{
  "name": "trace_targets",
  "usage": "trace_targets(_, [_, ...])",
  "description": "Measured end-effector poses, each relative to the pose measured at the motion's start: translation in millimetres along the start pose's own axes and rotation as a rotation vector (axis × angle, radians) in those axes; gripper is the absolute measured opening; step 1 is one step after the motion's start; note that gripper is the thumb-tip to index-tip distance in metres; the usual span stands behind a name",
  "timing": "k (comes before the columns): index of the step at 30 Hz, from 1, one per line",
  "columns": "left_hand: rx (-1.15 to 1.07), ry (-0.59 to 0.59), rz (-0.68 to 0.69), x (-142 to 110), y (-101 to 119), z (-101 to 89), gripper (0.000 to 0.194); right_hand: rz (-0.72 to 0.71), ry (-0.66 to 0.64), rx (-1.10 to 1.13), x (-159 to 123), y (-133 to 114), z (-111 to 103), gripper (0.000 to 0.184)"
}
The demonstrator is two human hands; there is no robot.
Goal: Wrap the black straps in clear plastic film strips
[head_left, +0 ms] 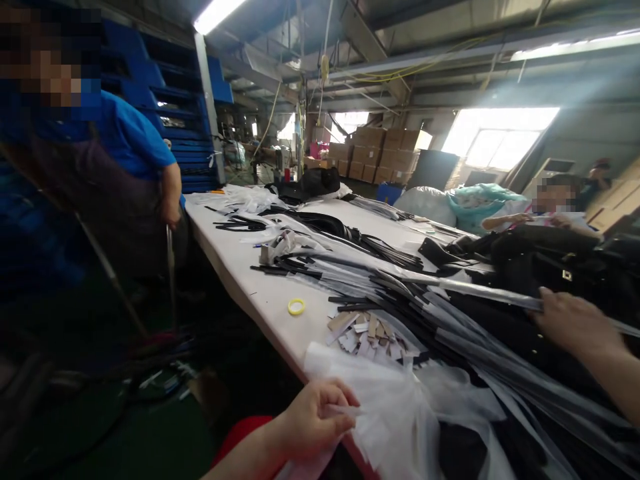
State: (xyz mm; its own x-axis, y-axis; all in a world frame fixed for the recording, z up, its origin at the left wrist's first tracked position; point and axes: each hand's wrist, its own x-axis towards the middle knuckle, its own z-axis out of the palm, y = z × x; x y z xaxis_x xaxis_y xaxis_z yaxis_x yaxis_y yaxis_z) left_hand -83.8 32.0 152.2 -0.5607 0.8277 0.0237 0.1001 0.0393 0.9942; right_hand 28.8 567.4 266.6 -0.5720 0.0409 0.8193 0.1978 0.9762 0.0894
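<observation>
Table (275, 300): long and pale, reaching away from the wearer, its left edge slanting away to the far left.
Worker (133, 130): blue sleeve, standing past that edge, one hand on a thin handle (171, 267).
Bags (530, 267): black, heaped at the right, behind the right hand (575, 327).
Pile (400, 293): black lengths and clear plastic, lying lengthwise down the table between the two hands' sides.
Strip (480, 291): pale and shiny, above the near part of the pile; from the right hand its long axis runs left and slightly away. Its far end blends into the pile, so I cannot tell where it stops.
Film (385, 393): thin, whitish, spread over the near edge, just right of the left hand (320, 413).
Right hand: closed around the strip, by far the nearer of the two to it.
Left hand: thumb and fingers pinching the film; the strip lies well apart, beyond and to the right.
Scraps (373, 337): small pale and tan pieces, just beyond the film.
Ring (297, 307): yellow, flat on bare table, left of the scraps.
</observation>
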Motion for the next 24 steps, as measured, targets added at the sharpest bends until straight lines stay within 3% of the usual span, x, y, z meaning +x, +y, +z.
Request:
trace_targets(1, [0.001, 0.007, -0.016, -5.3, -3.6, 2.0, 0.026, 0.06, -0.212, -0.115, -6.7, -19.2, 21.1, 0.045])
trace_targets(4, [-0.022, 0.013, -0.094, -19.7, -10.8, 4.8, 0.032, 0.032, -0.464, -0.088, -35.7, -87.4, 82.7, 0.022])
trace_targets(7, [-0.045, 0.001, -0.166, -28.9, -14.5, 3.9, 0.037, 0.015, -0.625, -0.053, -65.5, -149.8, 126.1, 0.01])
trace_targets(10, [-0.009, -0.013, -0.107, -33.0, -19.8, 1.1, 0.042, 0.044, -0.666, -0.094, -80.9, -187.5, 141.1, 0.013])
trace_targets(13, [-0.009, -0.01, -0.061, -36.2, -25.5, -0.7, 0.047, 0.053, -0.667, -0.132, -81.3, -205.0, 130.2, 0.02])
trace_targets(16, [-0.006, 0.036, -0.069, -39.2, -20.7, -1.1, 0.046, -0.029, -0.675, -0.098, -79.9, -223.6, 101.1, 0.027])
trace_targets(21, [0.307, 0.124, 0.166, -29.9, 7.7, 2.5, 0.011, -0.37, -0.649, 0.117, -91.5, -284.2, 34.6, 0.049])
trace_targets(24, [0.373, -0.005, 0.194, -20.7, 10.5, 14.2, 0.008, -0.535, -0.499, 0.274, -106.1, -317.2, -4.9, 0.058])
